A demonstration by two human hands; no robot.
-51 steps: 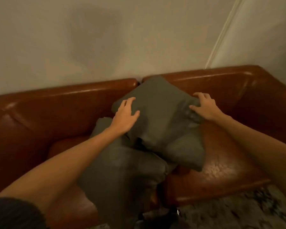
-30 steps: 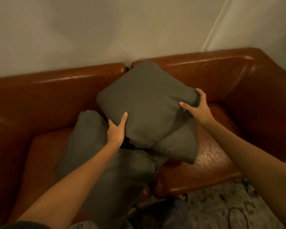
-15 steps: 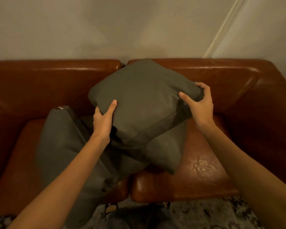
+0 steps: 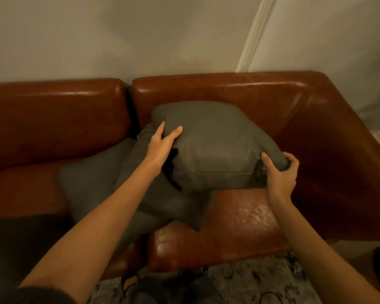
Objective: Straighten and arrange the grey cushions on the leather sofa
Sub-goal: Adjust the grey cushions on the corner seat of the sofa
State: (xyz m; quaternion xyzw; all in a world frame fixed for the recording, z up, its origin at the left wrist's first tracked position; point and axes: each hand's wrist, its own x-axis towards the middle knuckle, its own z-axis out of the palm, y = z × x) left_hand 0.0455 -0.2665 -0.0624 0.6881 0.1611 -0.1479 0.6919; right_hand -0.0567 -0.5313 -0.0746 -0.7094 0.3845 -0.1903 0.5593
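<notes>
Gripping the top grey cushion (image 4: 215,145) at two of its corners, both hands hold it over the right-hand seat of the brown leather sofa (image 4: 246,218), its far edge up against the right backrest panel. The left hand (image 4: 161,145) has its thumb laid flat across the cushion's upper face and its fingers tucked behind the left edge, so it pinches the fabric there. The right hand (image 4: 280,174) wraps the near right corner, thumb on top and fingers curled around the outside of the bulge. The cushion sits roughly square to the sofa, tilted so its near seam faces the camera, and its left portion overlaps a second grey cushion (image 4: 162,200) that lies slanted beneath it across the gap between the two seat pads, one corner reaching toward the front edge of the seat. A third grey cushion (image 4: 90,183) lies just beside that one on the left seat, partly covered by it and by the left forearm. Whether the top cushion rests its weight on the one below or is held clear cannot be told. Behind the sofa stands a pale wall (image 4: 119,36), with a white cord (image 4: 253,36) hanging down at the right, and a mottled rug (image 4: 261,279) shows on the floor in front
</notes>
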